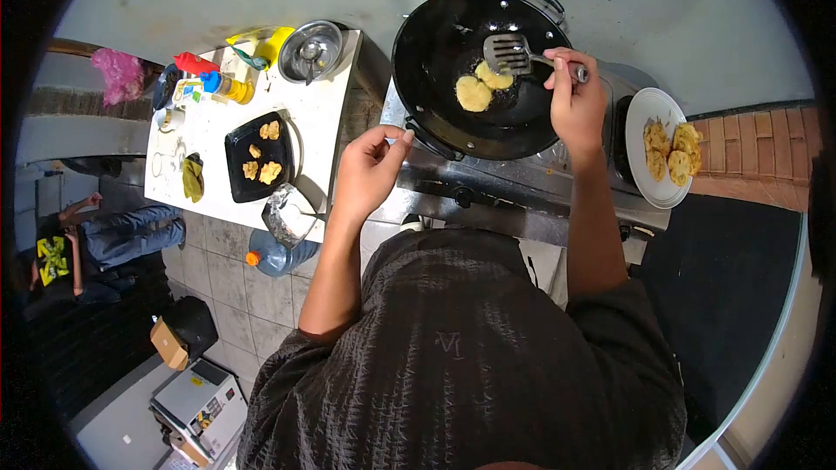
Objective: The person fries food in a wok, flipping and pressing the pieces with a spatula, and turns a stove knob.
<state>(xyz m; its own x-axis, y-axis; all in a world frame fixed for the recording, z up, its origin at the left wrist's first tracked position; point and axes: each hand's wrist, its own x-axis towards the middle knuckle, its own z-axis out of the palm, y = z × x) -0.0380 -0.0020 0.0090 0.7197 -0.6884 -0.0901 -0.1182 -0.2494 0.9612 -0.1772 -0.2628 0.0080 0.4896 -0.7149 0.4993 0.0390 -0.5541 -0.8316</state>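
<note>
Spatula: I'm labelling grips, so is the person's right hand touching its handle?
Touching. The head view shows it plainly: the right hand has its fingers closed around the handle of the spatula.

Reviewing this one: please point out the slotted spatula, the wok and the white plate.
Slotted spatula [510,51], head view: on the slotted blade.
Wok [529,115], head view: on the bare inner wall.
White plate [637,139], head view: on the rim, its left side in the picture.

1. Showing a monogram [448,345] resembling "IA" on the dark shirt [418,296], not reading clearly.
2. Displaying yellow print [54,259] on the other person's top [45,231], not resolving into words.
3. Displaying unreadable labels [209,413] on the white box [193,393].
</note>
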